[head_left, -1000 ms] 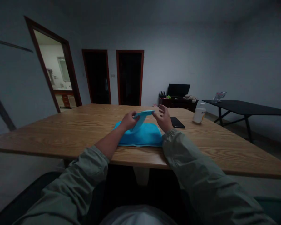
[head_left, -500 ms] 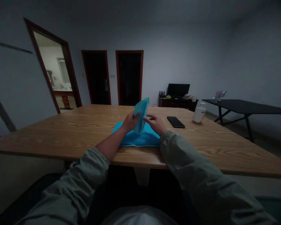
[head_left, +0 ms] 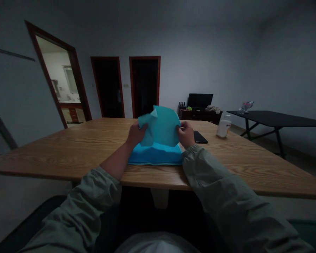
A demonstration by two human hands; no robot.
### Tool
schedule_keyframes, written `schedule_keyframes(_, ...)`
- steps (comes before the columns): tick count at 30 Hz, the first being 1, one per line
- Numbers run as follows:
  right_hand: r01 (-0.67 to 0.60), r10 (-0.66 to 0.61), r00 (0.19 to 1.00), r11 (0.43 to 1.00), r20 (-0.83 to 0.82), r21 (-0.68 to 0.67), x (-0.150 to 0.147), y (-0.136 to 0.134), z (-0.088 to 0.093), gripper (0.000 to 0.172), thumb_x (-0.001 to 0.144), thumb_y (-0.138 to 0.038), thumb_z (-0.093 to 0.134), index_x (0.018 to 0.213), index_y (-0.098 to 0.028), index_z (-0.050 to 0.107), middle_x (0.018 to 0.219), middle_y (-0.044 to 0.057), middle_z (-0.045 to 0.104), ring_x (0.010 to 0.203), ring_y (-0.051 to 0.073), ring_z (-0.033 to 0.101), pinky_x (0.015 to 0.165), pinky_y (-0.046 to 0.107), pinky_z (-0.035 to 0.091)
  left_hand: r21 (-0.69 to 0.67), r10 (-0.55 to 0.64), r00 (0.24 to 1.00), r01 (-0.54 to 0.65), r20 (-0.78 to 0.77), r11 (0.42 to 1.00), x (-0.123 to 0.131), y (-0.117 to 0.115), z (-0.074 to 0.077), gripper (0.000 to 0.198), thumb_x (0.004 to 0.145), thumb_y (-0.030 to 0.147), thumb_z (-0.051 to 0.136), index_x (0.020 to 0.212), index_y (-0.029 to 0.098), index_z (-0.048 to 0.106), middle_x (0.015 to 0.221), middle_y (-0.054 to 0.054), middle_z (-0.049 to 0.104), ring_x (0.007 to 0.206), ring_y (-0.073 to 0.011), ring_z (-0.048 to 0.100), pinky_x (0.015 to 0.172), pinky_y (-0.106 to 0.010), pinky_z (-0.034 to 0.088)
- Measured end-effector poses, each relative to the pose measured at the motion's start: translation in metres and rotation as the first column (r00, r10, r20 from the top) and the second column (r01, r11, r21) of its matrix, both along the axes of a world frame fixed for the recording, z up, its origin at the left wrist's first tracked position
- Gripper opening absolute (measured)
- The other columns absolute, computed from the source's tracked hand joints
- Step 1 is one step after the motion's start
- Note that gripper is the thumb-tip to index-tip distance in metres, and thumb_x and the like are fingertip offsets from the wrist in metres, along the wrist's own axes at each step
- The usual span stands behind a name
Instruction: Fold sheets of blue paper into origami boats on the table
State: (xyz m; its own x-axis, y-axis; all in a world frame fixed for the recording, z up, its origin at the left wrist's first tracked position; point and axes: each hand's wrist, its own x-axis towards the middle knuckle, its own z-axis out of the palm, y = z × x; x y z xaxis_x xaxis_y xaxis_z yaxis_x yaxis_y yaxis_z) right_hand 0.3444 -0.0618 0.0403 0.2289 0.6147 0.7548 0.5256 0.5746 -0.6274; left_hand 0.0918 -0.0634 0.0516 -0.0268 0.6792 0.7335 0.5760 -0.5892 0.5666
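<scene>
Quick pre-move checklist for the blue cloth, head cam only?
1. Both hands on the raised blue cloth: ok. The left hand and right hand are at opposite edges.
2. Grip firmness: cannot tell, the fingers are mostly behind the cloth.
3. Raised cloth lying flat: not ok, a corner near the left hand is bent over.
4. Raised part joined to the lower blue layer: cannot tell from this view.
5. Black phone out from under the cloth: ok, it lies on the wooden table right of the right hand.
6. White bottle: ok, upright, beyond the phone.
</scene>
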Motion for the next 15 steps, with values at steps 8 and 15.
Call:
schedule_keyframes(8,0.043,-0.062,0.979,0.994,-0.195,-0.099,0.031,0.018,0.001,0.031,0.077,-0.039,0.053,0.098,-0.016,0.057,0.090,0.009,0.067,0.077,0.020,0.061,0.066,0.029,0.048,-0.086,0.015,0.990,-0.004,0.138,0.996,-0.028,0.013,0.001,0.040,0.085,0.048,0.054,0.099,0.013,0.069,0.100,-0.012,0.071,0.090,-0.0239,0.065,0.079,-0.032,0.050)
schedule_keyframes(15,0.106,-0.064,0.987,0.950,0.150,-0.295,0.034,0.017,-0.012,0.023,0.074,-0.037,0.061,0.082,-0.016,0.064,0.073,0.007,0.068,0.065,0.018,0.061,0.059,0.027,0.045,-0.424,-0.001,0.993,0.052,0.121,0.904,-0.063,0.019,-0.011,0.036,0.074,0.048,0.066,0.086,0.014,0.068,0.076,-0.006,0.069,0.063,-0.0178,0.061,0.052,-0.024,0.044)
